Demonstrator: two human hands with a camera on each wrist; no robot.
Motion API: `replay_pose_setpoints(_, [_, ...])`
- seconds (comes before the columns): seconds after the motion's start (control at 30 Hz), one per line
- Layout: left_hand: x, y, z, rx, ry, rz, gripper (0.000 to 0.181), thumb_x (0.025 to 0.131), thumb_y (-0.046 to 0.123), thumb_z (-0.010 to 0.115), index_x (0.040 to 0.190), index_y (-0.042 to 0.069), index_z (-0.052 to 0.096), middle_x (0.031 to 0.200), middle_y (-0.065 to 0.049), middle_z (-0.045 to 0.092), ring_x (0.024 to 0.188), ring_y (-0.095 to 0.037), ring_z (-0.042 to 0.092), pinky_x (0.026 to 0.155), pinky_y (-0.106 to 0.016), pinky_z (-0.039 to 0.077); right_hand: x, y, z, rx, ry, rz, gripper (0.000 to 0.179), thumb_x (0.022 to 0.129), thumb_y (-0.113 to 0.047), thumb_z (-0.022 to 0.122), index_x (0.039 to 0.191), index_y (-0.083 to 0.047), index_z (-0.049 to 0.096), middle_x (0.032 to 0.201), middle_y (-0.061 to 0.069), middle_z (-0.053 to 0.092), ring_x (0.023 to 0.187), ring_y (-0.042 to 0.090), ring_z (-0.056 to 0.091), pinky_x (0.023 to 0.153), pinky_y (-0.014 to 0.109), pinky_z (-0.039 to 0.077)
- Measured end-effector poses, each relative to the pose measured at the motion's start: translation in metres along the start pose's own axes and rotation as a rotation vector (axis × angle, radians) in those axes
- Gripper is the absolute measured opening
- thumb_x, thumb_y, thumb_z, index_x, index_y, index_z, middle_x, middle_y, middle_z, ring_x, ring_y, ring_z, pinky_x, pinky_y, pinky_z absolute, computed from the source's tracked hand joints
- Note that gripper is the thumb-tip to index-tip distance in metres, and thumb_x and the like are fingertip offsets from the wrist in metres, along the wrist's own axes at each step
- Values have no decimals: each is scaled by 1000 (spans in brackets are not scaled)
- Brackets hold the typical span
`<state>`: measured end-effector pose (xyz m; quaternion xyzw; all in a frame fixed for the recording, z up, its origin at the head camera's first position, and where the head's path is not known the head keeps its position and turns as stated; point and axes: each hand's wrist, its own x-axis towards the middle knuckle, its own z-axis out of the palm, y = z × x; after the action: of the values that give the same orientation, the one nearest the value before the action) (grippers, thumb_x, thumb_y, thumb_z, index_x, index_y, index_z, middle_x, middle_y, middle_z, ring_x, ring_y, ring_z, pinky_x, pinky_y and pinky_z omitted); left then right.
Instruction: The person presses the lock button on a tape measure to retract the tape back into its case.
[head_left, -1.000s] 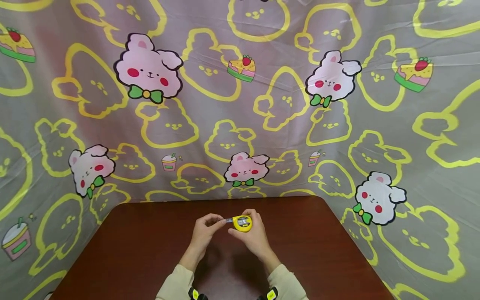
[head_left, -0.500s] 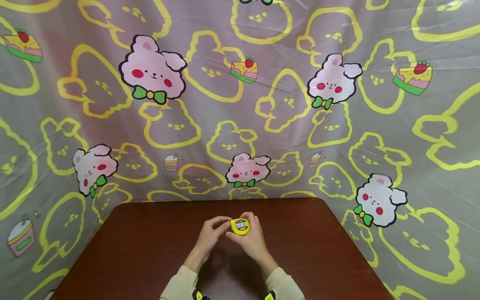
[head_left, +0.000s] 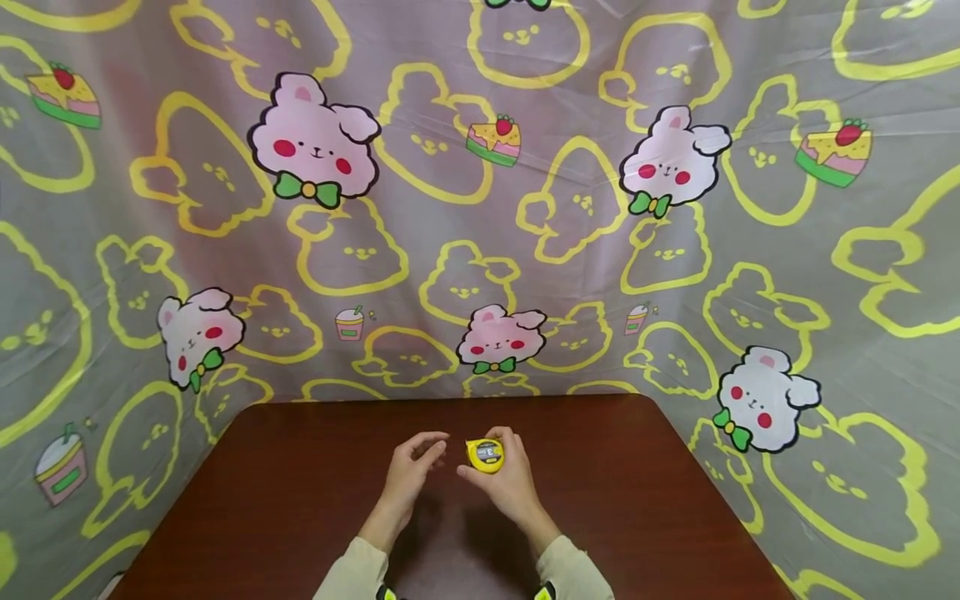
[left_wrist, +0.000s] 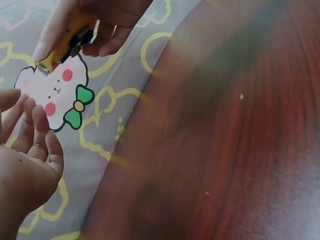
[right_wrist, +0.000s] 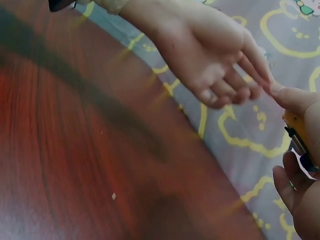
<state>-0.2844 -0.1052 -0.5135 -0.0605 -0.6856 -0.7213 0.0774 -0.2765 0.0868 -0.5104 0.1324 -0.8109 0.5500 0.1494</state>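
A small yellow tape measure (head_left: 480, 467) is held above the table by my right hand (head_left: 513, 483), thumb on the near side and fingers on the far side. Its metal end hook (left_wrist: 43, 70) shows at the case mouth in the left wrist view, with no blade drawn out. To the left, my left hand (head_left: 405, 475) hovers apart from the case, fingers loosely bent and holding nothing. In the right wrist view much of the tape measure (right_wrist: 295, 132) is covered by the right hand.
Both hands are over a dark reddish-brown wooden table (head_left: 300, 500) with rounded far corners. A grey curtain (head_left: 420, 350) printed with yellow outlines and rabbit faces surrounds its back and sides. Tiny pale specks (left_wrist: 241, 96) lie on the tabletop.
One second ago my left hand pinched the end of a short stretch of blade. The blade went back into the case, then the left hand let go and moved left.
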Motion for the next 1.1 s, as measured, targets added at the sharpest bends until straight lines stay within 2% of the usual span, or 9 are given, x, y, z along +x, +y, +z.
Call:
replay_pose_setpoints(0.17, [-3, -3, -5, -54, 70, 13, 18, 101, 8, 67, 116, -2, 72, 93, -6, 68, 83, -19, 65, 79, -36, 55, -4, 15, 0, -30, -8, 30, 67, 73, -34, 96, 120, -10, 54, 105, 4, 50, 91, 20, 54, 72, 32, 50])
replay_pose_setpoints(0.43, [-10, -6, -13, -85, 94, 3, 17, 100, 8, 70, 112, -4, 72, 92, -7, 68, 84, -19, 65, 80, -35, 56, -13, 43, 8, -120, -7, 65, 67, 69, -34, 98, 115, -14, 55, 103, 3, 50, 89, 20, 53, 73, 35, 47])
replay_pose_setpoints(0.7, [-13, -15, -15, -102, 96, -11, 18, 98, 4, 70, 112, -8, 70, 90, -5, 68, 81, -16, 64, 78, -36, 56, -25, 62, 15, -329, 82, 166, 65, 64, -44, 99, 109, -24, 57, 96, -6, 52, 98, 28, 49, 82, 54, 36])
replay_pose_setpoints(0.9, [-17, -19, -17, -106, 102, -17, 16, 98, 1, 70, 110, -9, 69, 90, -8, 68, 81, -19, 64, 79, -38, 56, -34, 72, 24, -477, 88, 132, 66, 61, -54, 97, 106, -28, 57, 92, -8, 53, 98, 30, 50, 88, 59, 34])
replay_pose_setpoints(1.1, [-17, -22, -20, -86, 110, -15, 16, 97, 5, 72, 109, -5, 70, 88, -8, 66, 83, -24, 64, 80, -40, 55, -39, 78, 34, -589, 76, 100, 69, 63, -61, 92, 112, -29, 57, 98, -7, 57, 102, 31, 49, 96, 61, 31])
